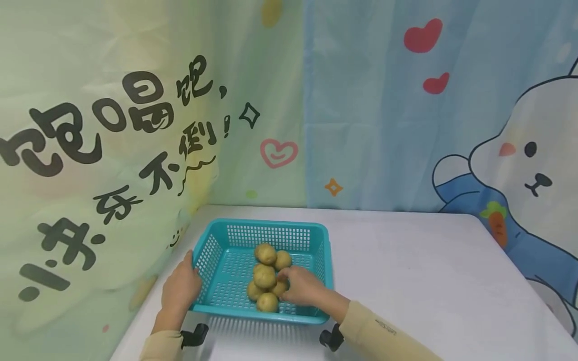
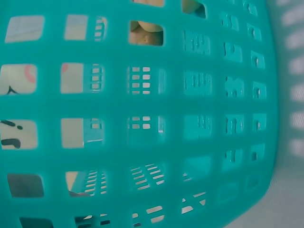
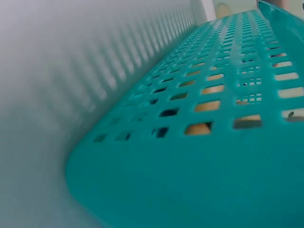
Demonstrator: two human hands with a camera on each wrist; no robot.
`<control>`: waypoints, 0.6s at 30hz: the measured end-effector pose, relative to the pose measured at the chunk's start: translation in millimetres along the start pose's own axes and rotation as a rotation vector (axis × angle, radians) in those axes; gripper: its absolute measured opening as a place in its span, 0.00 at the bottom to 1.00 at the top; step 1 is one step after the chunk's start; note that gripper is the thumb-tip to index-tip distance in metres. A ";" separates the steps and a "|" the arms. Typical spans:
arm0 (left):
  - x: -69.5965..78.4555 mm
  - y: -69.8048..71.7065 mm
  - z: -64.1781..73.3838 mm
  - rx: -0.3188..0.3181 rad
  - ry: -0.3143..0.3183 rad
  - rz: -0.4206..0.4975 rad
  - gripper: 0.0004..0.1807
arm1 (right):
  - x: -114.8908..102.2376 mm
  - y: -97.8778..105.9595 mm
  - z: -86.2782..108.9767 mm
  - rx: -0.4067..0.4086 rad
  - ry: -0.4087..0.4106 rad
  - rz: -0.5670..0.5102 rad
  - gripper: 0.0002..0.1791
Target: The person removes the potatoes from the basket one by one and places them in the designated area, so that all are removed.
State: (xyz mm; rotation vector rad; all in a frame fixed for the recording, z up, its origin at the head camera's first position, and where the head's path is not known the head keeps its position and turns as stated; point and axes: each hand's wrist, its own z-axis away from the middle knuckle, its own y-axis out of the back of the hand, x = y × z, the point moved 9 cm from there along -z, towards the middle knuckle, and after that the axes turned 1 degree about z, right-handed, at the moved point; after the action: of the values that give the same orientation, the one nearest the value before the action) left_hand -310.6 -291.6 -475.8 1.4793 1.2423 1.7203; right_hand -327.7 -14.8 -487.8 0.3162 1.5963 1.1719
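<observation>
On the near left of the white table (image 1: 406, 281), a teal basket (image 1: 232, 271) is sitting w/ approx. seven potatoes (image 1: 266, 253) heaped right of its middle. The person's right hand (image 1: 301, 287) is reaching over the basket's near right corner and pinching a potato (image 1: 279, 288) at the heap's right side, thumb & fingers partly closed around it. The left hand (image 1: 180, 286) is gripping the basket's left rim, fingers curled, afaict; neither wrist cam is showing its fingers, just mesh.

Re handling: the potatoes are looking firm, fairly light, prob. smooth-skinned & a bit slippery, apt to roll; bruising's a minor risk. Best hold is prob. round the widest part, thumb opposite fingers. The basket's looking like thin, light, slightly flexy plastic, so its rim is the spot for steadying.

As for obstacles, neighbouring potatoes are crowding the pinched one, and the basket's right & near walls are standing close to that wrist. Beyond the table, a printed backdrop (image 1: 361, 100) is hanging, well apart from the heap.
</observation>
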 end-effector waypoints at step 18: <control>1.5 3.1 0.6 0.024 0.013 0.006 0.30 | -33.1 -2.5 -21.5 0.103 0.170 -0.010 0.27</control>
State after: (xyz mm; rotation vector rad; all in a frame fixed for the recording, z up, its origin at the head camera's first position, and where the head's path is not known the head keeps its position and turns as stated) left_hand -309.9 -291.5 -472.3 1.4897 1.2701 1.7273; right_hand -332.4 -50.5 -471.6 0.2804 1.8082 1.1359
